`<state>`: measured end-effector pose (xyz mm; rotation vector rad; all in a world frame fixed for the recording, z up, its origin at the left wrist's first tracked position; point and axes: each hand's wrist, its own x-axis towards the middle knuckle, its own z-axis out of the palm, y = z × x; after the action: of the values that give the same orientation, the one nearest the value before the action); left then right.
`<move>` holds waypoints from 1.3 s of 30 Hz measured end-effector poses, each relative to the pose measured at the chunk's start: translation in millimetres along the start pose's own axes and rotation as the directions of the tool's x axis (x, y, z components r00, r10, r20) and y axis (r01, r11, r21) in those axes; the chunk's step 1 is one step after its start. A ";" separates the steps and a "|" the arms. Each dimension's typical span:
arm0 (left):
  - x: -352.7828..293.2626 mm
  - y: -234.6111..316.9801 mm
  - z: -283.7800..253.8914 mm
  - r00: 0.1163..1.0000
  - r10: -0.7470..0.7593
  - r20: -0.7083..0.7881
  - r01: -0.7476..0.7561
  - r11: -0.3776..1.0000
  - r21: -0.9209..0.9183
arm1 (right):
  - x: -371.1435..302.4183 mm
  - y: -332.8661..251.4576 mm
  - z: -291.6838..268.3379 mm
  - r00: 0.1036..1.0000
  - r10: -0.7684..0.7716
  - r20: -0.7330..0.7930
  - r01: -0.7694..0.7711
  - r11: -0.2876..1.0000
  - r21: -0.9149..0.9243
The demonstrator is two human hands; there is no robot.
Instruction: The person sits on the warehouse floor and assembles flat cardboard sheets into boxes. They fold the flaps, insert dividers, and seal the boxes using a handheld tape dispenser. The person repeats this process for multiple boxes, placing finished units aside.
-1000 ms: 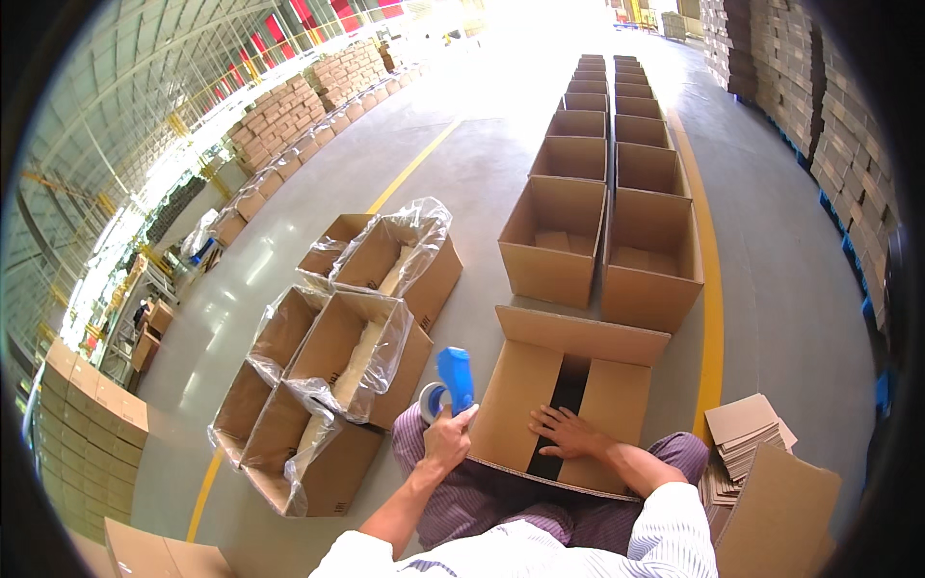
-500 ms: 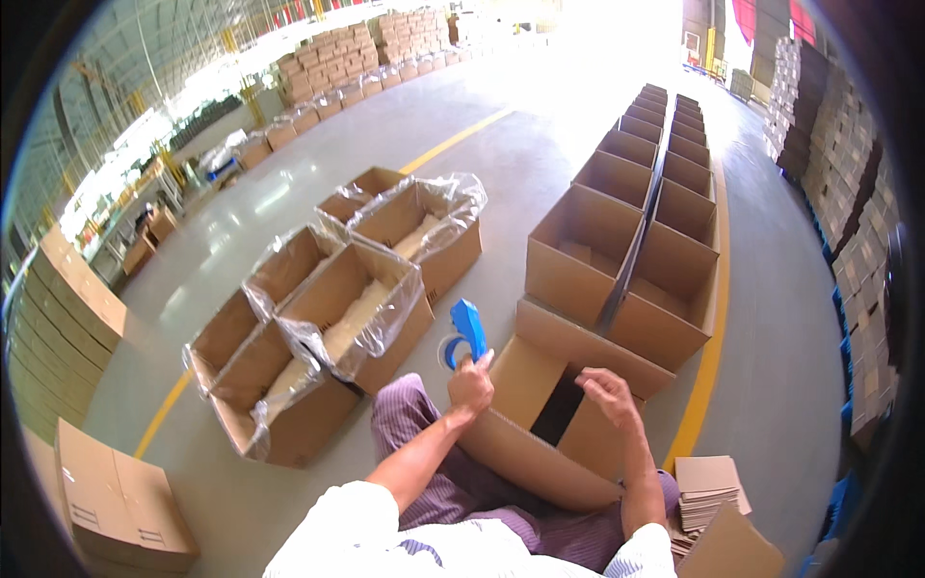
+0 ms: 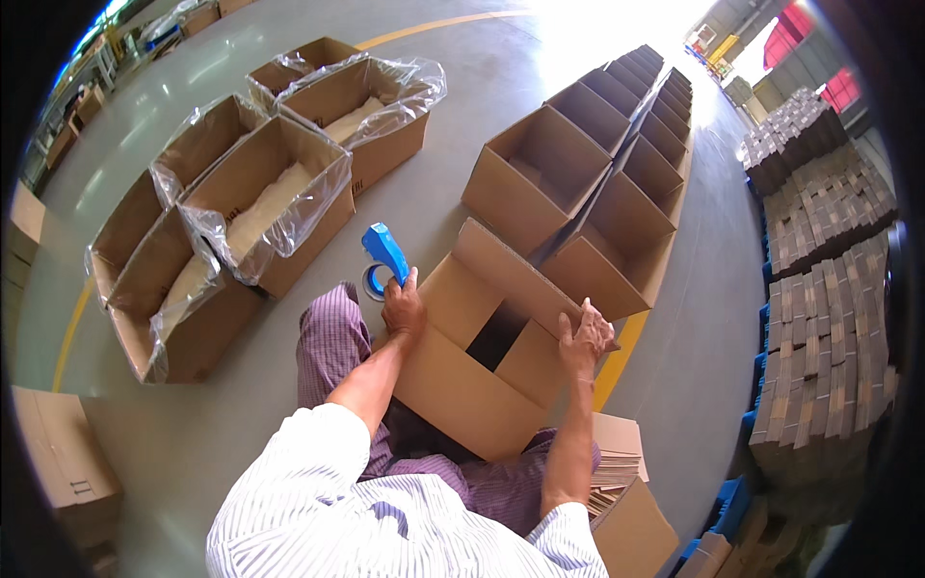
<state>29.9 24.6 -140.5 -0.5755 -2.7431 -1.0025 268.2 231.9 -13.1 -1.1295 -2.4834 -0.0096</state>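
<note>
In front of me, over my lap, an open cardboard box (image 3: 472,405) sits tilted. Between its inner flaps shows a dark rectangular gap. My left hand (image 3: 404,306) is closed round the handle of a blue tape dispenser (image 3: 385,252), whose roll of tape faces left, and the wrist lies against the box's left side. At the box's right corner my right hand (image 3: 583,339) touches the top of the far wall, its fingers spread apart. How far the right thumb wraps round the cardboard is hidden.
Two rows of open boxes (image 3: 540,159) run away beyond my box. On the left stand several boxes lined with clear plastic (image 3: 308,217). Flat cardboard pieces (image 3: 621,448) lie by my right knee. Stacked flattened cardboard (image 3: 819,356) on blue pallets lines the right side.
The view has tilted downward and turned right. My right hand has moved from above the box's opening to its right corner, and its fingers have spread. The tape dispenser stays in my left hand.
</note>
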 end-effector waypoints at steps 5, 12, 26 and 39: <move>7.4 -3.6 3.1 0.990 -0.125 -0.068 0.116 0.985 -0.126 | -21.5 -23.8 3.3 0.979 0.038 -0.200 -0.023 0.997 0.077; 16.8 -10.2 9.3 0.964 -0.266 -0.014 0.258 0.944 -0.205 | -102.0 -44.4 11.7 0.988 0.100 0.120 -0.118 0.981 0.153; 18.4 -14.2 -17.6 0.980 -0.111 0.164 0.139 0.976 -0.169 | -139.2 -41.2 54.1 0.883 0.461 0.090 -0.469 0.876 0.114; 14.6 -2.8 -7.8 0.927 0.375 0.007 -0.374 0.922 0.104 | -143.2 7.3 83.8 0.528 0.841 0.117 -0.849 0.524 0.064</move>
<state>15.6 21.9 -132.1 -1.0223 -2.5136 -0.7624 327.2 148.1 -143.8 -2.1960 -1.6701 0.4580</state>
